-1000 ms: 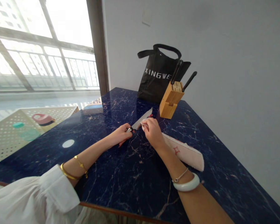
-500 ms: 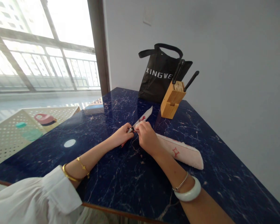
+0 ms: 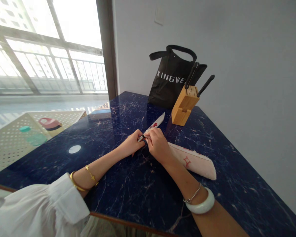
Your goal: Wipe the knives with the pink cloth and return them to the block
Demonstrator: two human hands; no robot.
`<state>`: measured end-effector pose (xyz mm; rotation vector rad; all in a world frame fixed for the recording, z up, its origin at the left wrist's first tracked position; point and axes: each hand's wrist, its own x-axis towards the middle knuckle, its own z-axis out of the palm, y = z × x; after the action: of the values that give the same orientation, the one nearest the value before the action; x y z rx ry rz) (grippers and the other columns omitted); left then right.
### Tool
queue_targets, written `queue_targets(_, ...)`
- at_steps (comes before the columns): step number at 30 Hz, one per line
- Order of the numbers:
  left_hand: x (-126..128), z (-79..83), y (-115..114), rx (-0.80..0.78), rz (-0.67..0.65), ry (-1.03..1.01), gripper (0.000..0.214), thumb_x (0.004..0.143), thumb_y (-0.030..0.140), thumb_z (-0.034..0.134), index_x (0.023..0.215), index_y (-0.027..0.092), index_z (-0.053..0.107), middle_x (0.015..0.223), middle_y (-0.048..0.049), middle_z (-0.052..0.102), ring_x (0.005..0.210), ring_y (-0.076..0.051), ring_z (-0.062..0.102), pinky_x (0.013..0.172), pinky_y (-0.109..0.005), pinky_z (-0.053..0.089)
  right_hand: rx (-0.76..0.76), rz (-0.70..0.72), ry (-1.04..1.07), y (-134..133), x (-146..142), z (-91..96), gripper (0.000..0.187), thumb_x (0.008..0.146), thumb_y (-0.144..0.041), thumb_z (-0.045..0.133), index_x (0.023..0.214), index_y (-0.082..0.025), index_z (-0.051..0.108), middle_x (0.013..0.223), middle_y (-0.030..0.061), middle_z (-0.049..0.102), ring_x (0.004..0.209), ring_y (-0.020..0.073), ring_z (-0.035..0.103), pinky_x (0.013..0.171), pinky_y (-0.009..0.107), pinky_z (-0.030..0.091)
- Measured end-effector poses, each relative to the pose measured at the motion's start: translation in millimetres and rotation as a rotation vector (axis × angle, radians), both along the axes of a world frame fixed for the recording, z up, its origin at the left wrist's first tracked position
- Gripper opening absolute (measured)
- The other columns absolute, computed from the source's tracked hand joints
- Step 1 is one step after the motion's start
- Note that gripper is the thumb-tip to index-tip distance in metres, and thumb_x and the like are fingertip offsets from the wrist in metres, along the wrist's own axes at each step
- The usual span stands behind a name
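Observation:
My left hand [image 3: 132,144] is closed around the handle of a kitchen knife [image 3: 160,119]. The blade points away from me to the upper right and carries a red mark near its base. My right hand [image 3: 159,144] is closed in a pinch where blade and handle meet; its fingertips partly cover that spot, so I cannot make out whether anything thin lies between them and the knife. Beneath and beyond the right wrist lies a folded pale pink cloth [image 3: 199,164] with red star outlines and stitching, its left end hidden by the hand.
A wooden knife block [image 3: 181,113] with black-handled tools stands at the back of the dark blue marbled table [image 3: 123,191]. Behind it is a black bag [image 3: 162,89] against the wall. A white disc [image 3: 74,149] lies left. Beyond the left edge, a perforated basket [image 3: 5,141] holds bottles.
The whole view has shifted slightly. Both hands keep their hold at the knife, with the fingers at the handle's top end adjusted a little.

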<state>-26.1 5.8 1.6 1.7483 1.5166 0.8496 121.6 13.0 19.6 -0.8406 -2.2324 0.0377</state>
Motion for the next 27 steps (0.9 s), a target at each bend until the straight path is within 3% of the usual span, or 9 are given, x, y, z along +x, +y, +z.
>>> queue_targets(6,-1.1,1.8,-2.3,0.08,-0.006,-0.012,0.015,0.069,0.018,0.048,0.081,0.02,0.04,0.057,0.0075,0.045,0.036,-0.007,0.044,0.027,-0.016,0.03,-0.001,-0.033,0.03,4.2,3.3,0.1,0.017,0.074,-0.002,0.043,0.082,-0.015,0.05,0.087,0.0081,0.053,0.086,0.021,0.044,0.081,0.033,0.039)
queue_targets(11,-2.4,0.6,0.6,-0.019,-0.052,-0.141,0.017,0.071,0.018,0.046,0.087,0.021,0.038,0.048,0.0111,0.042,0.025,-0.008,0.037,0.021,-0.018,0.027,-0.029,-0.15,0.101,11.4,8.5,-3.2,0.012,0.075,-0.005,0.044,0.079,-0.015,0.049,0.085,0.0087,0.052,0.085,0.0223,0.043,0.079,0.035,0.039)
queue_targets(17,-2.6,4.0,0.8,-0.044,-0.047,-0.208,0.016,0.072,0.015,0.045,0.083,0.021,0.036,0.037,0.0132,0.036,0.024,-0.009,0.036,0.023,-0.016,0.025,-0.011,0.007,-0.005,6.8,3.7,-5.4,0.017,0.073,-0.002,0.041,0.08,-0.016,0.049,0.085,0.0076,0.051,0.087,0.0207,0.044,0.081,0.034,0.039)
queue_targets(21,-1.9,6.9,-1.9,-0.026,-0.076,-0.163,0.017,0.072,0.016,0.043,0.088,0.02,0.039,0.044,0.0119,0.038,0.026,-0.007,0.035,0.024,-0.016,0.025,-0.039,-0.123,0.173,14.5,11.1,-2.3,0.015,0.072,-0.003,0.043,0.077,-0.016,0.05,0.083,0.0071,0.054,0.085,0.0205,0.046,0.079,0.033,0.04)
queue_targets(27,-4.6,10.3,-4.2,0.042,-0.142,0.076,0.015,0.07,0.018,0.045,0.085,0.021,0.04,0.057,0.0074,0.045,0.039,-0.007,0.043,0.033,-0.016,0.03,-0.025,-0.309,0.366,36.2,37.6,-2.0,0.015,0.073,-0.006,0.043,0.076,-0.017,0.052,0.081,0.0055,0.054,0.083,0.0194,0.05,0.078,0.033,0.041)
